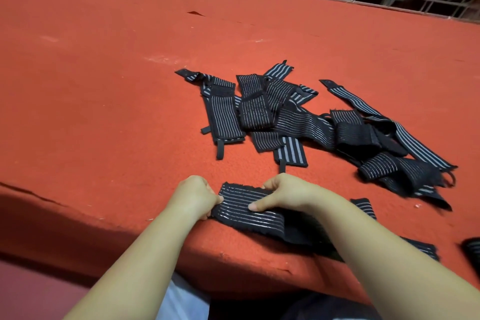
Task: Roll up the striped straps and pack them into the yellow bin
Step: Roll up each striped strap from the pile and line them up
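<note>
Both hands pinch a flat black elastic strap with thin silver stripes point(246, 209) at the red felt table's point(104, 86) near edge: left hand point(193, 196) at its end, right hand point(283, 193) mid-strap.

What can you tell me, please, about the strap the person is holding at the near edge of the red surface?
The held strap is black stretchy-looking fabric with thin pale lengthwise stripes and a fuzzy far edge. It lies nearly flat on the red surface by its near edge, apart from the pile. The left hand pinches its left end; the right hand grips it, thumb on top. Its right end runs beneath the right forearm.
</note>
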